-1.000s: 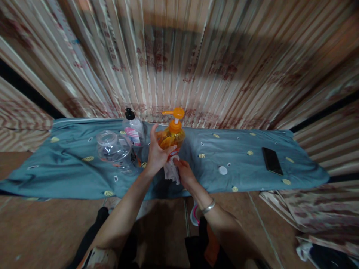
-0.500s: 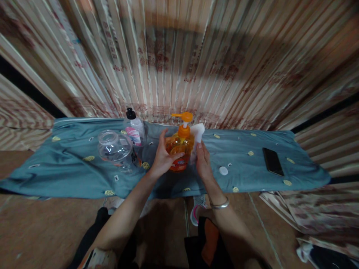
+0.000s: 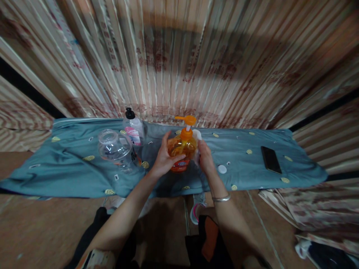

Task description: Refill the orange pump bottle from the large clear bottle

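An orange pump bottle (image 3: 183,147) with amber liquid and a red label stands in the middle of the cloth-covered surface, its pump spout pointing left. My left hand (image 3: 165,158) grips its left side, thumb across the front and fingers behind. On the bottle's right side, my right hand (image 3: 205,155) is closed on a white cloth or tissue (image 3: 197,136) pressed against it; most of this white piece is hidden by the fingers and bottle. A silver bangle (image 3: 221,198) circles my right wrist.
Left of the bottle stand a clear plastic jar (image 3: 114,151) and a clear bottle with a black cap (image 3: 134,129). To the right lie a white round lid (image 3: 222,169) and a black phone (image 3: 270,159). A pleated curtain (image 3: 179,67) hangs behind the teal cloth (image 3: 70,160).
The pump bottle has tilted or turned slightly, its pump head shifting right and down. My right hand and the white piece have moved lower and closer along the bottle's side.
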`<state>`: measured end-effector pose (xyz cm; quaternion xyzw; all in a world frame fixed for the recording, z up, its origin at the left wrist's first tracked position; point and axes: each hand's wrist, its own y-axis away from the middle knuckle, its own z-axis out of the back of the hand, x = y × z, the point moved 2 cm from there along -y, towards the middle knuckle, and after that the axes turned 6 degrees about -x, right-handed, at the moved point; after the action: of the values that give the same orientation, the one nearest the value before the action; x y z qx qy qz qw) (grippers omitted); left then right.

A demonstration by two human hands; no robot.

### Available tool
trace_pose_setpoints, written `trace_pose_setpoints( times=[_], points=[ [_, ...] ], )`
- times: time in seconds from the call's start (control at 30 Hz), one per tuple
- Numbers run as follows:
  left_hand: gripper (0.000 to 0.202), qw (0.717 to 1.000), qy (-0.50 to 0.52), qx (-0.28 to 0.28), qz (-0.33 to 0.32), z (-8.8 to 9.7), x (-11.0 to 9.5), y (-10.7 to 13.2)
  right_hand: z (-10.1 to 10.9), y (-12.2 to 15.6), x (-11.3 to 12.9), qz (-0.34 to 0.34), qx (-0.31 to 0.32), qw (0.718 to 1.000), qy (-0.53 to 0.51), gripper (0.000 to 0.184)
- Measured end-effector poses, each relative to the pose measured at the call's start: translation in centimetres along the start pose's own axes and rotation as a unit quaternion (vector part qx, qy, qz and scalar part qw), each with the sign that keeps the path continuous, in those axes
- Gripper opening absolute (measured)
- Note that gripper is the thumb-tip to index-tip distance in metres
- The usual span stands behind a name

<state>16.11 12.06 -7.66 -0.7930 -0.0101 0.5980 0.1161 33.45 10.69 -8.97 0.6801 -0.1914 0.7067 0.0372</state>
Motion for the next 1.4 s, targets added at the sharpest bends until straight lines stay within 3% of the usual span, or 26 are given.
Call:
trace_pose_setpoints(
  times=[0.13, 0.27, 0.4, 0.6, 0.73, 1.0, 1.17, 1.4],
  points=[
    [0.114, 1.000, -0.008, 0.005, 0.004, 0.1, 0.1, 0.2, 1.4, -0.2, 1.6, 0.055, -0.043, 0.991, 0.112, 0.062],
    [0.113, 1.000, -0.018, 0.007, 0.001, 0.2, 0.1, 0.3, 2.3, 0.0, 2.5, 0.098, 0.017, 0.978, 0.183, 0.042],
    [0.109, 0.999, -0.037, 0.008, -0.007, 0.3, 0.0, 0.5, 3.0, 0.2, 3.1, 0.090, 0.084, 0.963, 0.242, 0.034],
    [0.108, 0.998, -0.069, 0.006, -0.010, 0.6, 0.1, 0.8, 2.6, 1.0, 3.7, 0.087, 0.183, 0.941, 0.272, 0.044],
    [0.104, 0.995, -0.097, 0.002, -0.012, 0.7, 0.1, 1.1, 2.3, 1.4, 3.6, 0.070, 0.175, 0.932, 0.309, 0.049],
    [0.094, 0.993, -0.110, 0.017, -0.027, -0.2, -0.4, 2.4, 3.8, 0.1, 3.0, 0.103, 0.098, 0.939, 0.314, 0.040],
    [0.084, 0.995, -0.095, 0.032, -0.029, -0.9, -0.2, 3.5, 4.6, -0.4, 2.1, 0.071, 0.122, 0.953, 0.268, 0.034],
    [0.076, 0.999, -0.044, 0.014, -0.018, -1.4, 1.1, 3.9, 5.1, -0.8, 0.8, -0.015, 0.144, 0.980, 0.140, 0.040]
  ],
)
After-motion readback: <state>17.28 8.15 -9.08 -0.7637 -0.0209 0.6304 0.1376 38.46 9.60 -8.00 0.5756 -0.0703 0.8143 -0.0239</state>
